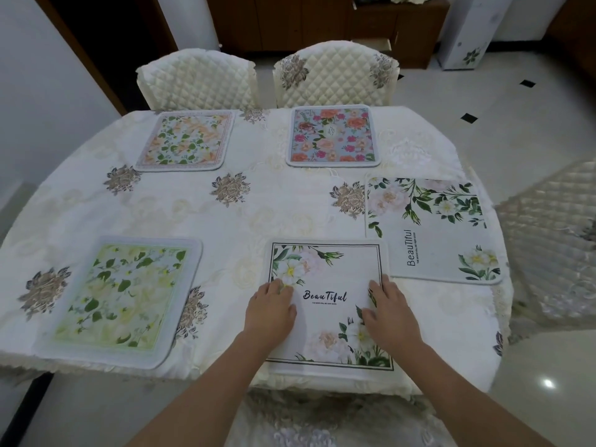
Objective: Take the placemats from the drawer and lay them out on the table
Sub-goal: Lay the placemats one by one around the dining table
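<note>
Left hand: our left hand (270, 312) lies flat, fingers straight and slightly spread, pressing the left part of the near white placemat (329, 304), low and centre in the frame
Right hand: our right hand (388, 312) also lies flat with fingers extended, resting on the right part of the same mat, its fingertips close to the mat's right edge
Near white placemat: it sits under both our palms at the table's near edge, printed with the word "Beautiful" between our hands, a thin dark border and flowers at its corners
Green placemat: the green floral placemat (124, 300) lies flat in the lower left of the frame, well apart from our left hand
Right white placemat: a second "Beautiful" placemat (432, 229) lies turned sideways at the right, just beyond our right hand, its near corner beside the near mat's far right corner
Orange placemat: the orange and green placemat (185, 140) lies in the upper left, before one quilted chair (198, 80)
Pink placemat: the pink rose placemat (332, 135) lies upper centre, before the other chair (335, 74)
Table: the table (225, 221) wears a cream cloth with embroidered flowers
</note>
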Demonstrator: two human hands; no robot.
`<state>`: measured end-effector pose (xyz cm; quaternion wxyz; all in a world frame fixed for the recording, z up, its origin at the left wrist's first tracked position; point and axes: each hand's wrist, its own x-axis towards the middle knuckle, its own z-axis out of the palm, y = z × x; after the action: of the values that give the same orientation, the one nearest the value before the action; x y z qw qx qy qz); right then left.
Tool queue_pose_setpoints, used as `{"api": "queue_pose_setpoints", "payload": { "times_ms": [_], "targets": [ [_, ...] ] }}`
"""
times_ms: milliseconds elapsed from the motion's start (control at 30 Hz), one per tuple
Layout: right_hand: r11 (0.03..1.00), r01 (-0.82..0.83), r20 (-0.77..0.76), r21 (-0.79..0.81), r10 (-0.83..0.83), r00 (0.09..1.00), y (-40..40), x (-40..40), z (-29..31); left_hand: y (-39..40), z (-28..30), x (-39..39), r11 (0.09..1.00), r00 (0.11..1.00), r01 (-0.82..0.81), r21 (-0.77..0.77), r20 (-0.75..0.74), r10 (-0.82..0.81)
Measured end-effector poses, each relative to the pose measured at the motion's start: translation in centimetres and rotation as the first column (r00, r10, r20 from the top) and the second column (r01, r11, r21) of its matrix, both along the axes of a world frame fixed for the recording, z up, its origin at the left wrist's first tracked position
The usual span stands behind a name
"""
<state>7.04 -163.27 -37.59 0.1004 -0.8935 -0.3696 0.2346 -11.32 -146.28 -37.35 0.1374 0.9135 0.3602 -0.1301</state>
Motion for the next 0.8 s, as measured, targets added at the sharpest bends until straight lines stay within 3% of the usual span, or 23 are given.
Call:
{"api": "queue_pose_setpoints", "payload": {
  "times_ms": [233, 400, 600, 800],
  "targets": [
    [0.991, -0.119, 0.027, -0.06, 0.121, 0.992, -1.1, -0.4, -0.2, -3.0, 0.2, 0.7, 0.995, 0.991, -0.081, -0.062, -0.113, 0.073],
    [0.973, -0.223, 0.027, -0.063, 0.225, 0.974, -2.6, -1.1, 0.0, -6.5, 0.8, 0.5, 0.993, 0.991, -0.055, -0.101, -0.13, 0.041],
    [0.982, -0.169, -0.093, 0.084, 0.177, 0.98, -5.3, -2.6, 1.7, -8.9, 1.8, -0.1, 0.991, 0.999, -0.036, -0.127, 0.016, 0.038],
    [0.966, -0.011, -0.064, 0.257, 0.028, 0.998, -7.3, -2.8, 4.6, -10.0, 3.4, 1.1, 0.994, 0.982, -0.008, -0.106, 0.189, 0.028]
  ]
}}
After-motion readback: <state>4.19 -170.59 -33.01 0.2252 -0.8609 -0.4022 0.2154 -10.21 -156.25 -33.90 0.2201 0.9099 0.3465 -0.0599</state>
